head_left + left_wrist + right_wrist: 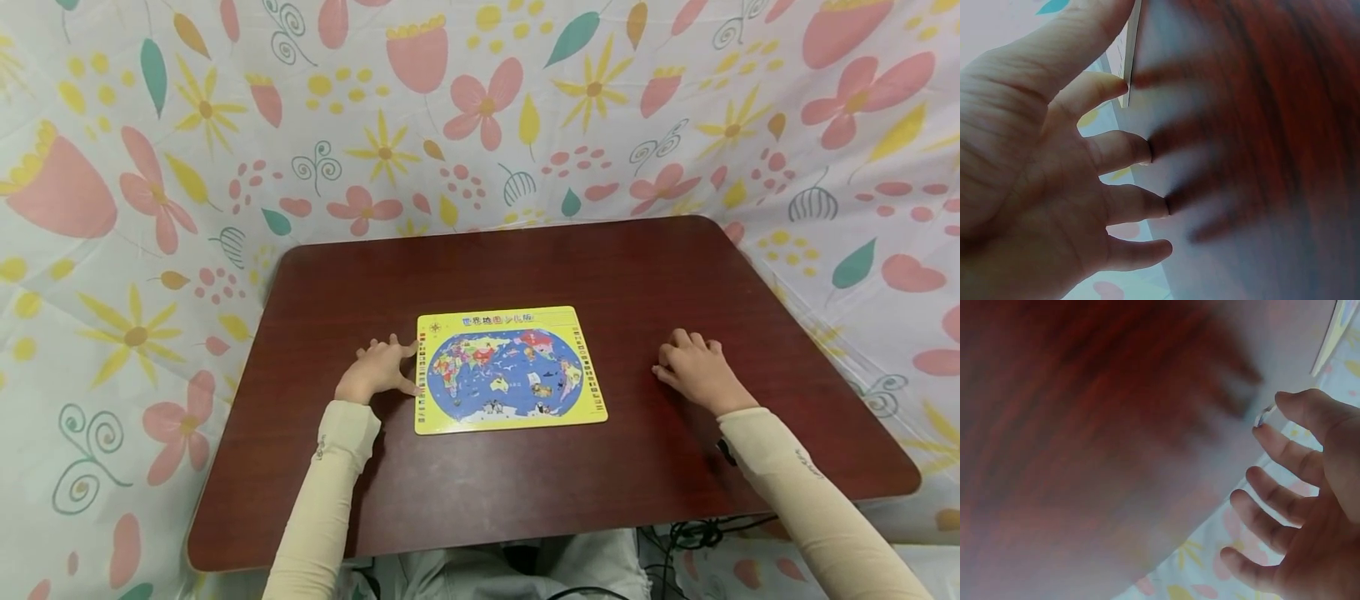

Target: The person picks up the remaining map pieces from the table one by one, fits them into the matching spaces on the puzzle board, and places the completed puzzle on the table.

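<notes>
A yellow-bordered world map puzzle board lies flat near the middle of the table. My left hand is at its left side, thumb and index finger touching the edge. In the left wrist view the other fingers are spread, their tips down near the tabletop; the board's edge shows thin and pale. To the right of the board, apart from it, my right hand hovers low with bent fingers. Its thumb and index finger pinch a small, pale, partly coloured piece; its kind is too small to tell.
The dark red-brown table has rounded corners. A white curtain with flower prints hangs around its back and sides. Black cables lie below the front edge, beside the person's light trousers.
</notes>
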### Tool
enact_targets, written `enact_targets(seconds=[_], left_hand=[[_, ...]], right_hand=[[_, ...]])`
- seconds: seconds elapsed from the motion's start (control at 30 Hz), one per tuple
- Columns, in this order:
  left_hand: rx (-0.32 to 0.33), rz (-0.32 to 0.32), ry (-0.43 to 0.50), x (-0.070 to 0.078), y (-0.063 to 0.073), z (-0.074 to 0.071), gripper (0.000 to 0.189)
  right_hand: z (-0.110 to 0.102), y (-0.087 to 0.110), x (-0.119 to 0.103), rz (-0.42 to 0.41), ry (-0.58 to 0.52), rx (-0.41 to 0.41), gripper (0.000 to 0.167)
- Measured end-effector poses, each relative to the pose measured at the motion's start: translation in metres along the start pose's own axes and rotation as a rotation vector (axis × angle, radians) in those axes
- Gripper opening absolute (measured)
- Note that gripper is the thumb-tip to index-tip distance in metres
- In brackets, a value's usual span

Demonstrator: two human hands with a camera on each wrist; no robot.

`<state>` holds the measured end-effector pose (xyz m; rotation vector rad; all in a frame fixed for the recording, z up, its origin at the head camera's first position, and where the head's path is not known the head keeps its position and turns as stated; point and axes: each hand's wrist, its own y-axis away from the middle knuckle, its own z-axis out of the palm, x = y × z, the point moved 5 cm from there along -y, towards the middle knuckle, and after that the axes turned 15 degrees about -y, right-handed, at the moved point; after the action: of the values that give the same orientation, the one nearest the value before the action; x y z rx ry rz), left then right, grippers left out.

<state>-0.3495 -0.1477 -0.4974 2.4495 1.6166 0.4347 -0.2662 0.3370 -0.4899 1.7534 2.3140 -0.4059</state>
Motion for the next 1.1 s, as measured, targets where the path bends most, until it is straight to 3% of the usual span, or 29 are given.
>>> enact_targets(seconds=[0.63, 1.1], left_hand=[[-0.007, -0.006, 0.024, 0.000, 0.001, 0.001, 0.094], [-0.018, -0.008, 0.008, 0.000, 0.001, -0.001, 0.093]], right_hand=[[0.016, -0.045, -0.048, -0.206, 0.042, 0.066, 0.021], [0.030, -0.069, -0.078, -0.281, 0.011, 0.001, 0.011]])
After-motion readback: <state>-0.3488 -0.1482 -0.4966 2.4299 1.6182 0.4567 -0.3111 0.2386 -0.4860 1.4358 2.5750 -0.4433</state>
